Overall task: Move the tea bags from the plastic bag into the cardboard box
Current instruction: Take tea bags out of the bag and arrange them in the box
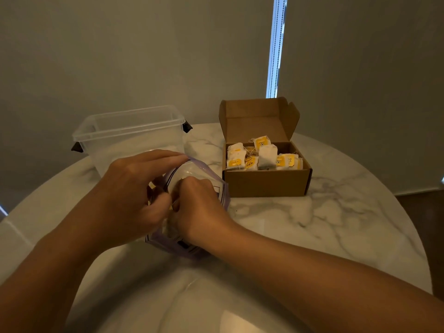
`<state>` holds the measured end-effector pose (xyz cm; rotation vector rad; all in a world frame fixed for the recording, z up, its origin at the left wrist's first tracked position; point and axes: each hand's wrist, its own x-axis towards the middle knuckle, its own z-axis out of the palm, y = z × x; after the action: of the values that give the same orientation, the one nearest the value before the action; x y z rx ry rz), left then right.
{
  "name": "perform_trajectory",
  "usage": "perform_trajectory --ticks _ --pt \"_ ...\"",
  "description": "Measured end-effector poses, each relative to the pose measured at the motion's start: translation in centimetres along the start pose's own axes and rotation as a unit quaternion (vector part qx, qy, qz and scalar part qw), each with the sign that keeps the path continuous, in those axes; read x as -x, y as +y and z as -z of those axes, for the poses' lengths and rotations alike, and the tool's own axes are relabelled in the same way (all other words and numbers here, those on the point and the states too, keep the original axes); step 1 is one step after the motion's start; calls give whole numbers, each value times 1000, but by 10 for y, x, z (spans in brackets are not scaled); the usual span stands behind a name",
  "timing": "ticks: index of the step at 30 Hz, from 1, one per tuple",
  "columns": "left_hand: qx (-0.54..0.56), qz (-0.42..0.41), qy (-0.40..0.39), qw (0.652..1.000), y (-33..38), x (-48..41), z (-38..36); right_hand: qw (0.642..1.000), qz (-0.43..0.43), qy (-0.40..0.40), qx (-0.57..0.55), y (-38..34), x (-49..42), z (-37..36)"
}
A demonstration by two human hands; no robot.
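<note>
A clear plastic bag (201, 175) with a purple zip rim lies on the marble table, its mouth held wide. My left hand (134, 195) grips the bag's rim, fingers stretched over its far edge. My right hand (199, 205) reaches down into the bag with curled fingers; what it holds is hidden. To the right stands the brown cardboard box (266, 183), lid flipped up, holding several white tea bags (264, 156) with yellow tags.
A clear plastic tub (129, 135) with dark clips stands at the back left, just behind the bag. The round marble table (324, 224) has its edge curving at the right. A wall and blinds rise behind.
</note>
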<state>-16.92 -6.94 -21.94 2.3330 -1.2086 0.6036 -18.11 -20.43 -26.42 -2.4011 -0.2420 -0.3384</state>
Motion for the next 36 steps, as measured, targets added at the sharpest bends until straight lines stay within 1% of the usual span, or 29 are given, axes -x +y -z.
perform_trajectory --ticks 2,6,8,10,13,16,18,20,21,24,26,29,32,33,36 --pt "2 1 3 1000 0 0 0 1000 15 1 13 0 3 5" --pt "-2 0 -2 1000 0 0 0 997 35 -38 50 1 18 26" --pt "-4 -4 -5 1000 0 -1 0 996 63 -30 54 2 26 45" --pt "1 -7 -7 1000 0 -1 1 996 84 -26 30 5 29 68" --pt "2 -5 -5 1000 1 -1 1 994 76 -62 -37 11 27 102" --pt "2 2 -8 1000 1 -1 -1 985 73 -97 -126 21 26 127" --pt "4 4 -16 1000 2 0 -1 979 67 -116 -156 28 27 139" --pt "8 6 -15 1000 3 0 0 978 48 -111 -168 37 21 149" --pt "10 6 -13 1000 3 0 0 981 35 -90 -168 43 16 153" --pt "7 6 -11 1000 2 1 -2 991 -13 14 -130 64 -10 161" --pt "5 8 -12 1000 0 2 -2 994 -36 57 -85 76 -27 162" --pt "5 12 -10 1000 -2 2 -2 996 -41 67 -43 85 -47 158" --pt "5 8 -9 1000 -2 1 -1 997 -51 50 -10 88 -62 151" --pt "6 8 -7 1000 -1 1 -1 997 -56 41 18 90 -66 147" --pt "9 13 -2 1000 0 1 0 986 -42 35 157 96 -77 137"
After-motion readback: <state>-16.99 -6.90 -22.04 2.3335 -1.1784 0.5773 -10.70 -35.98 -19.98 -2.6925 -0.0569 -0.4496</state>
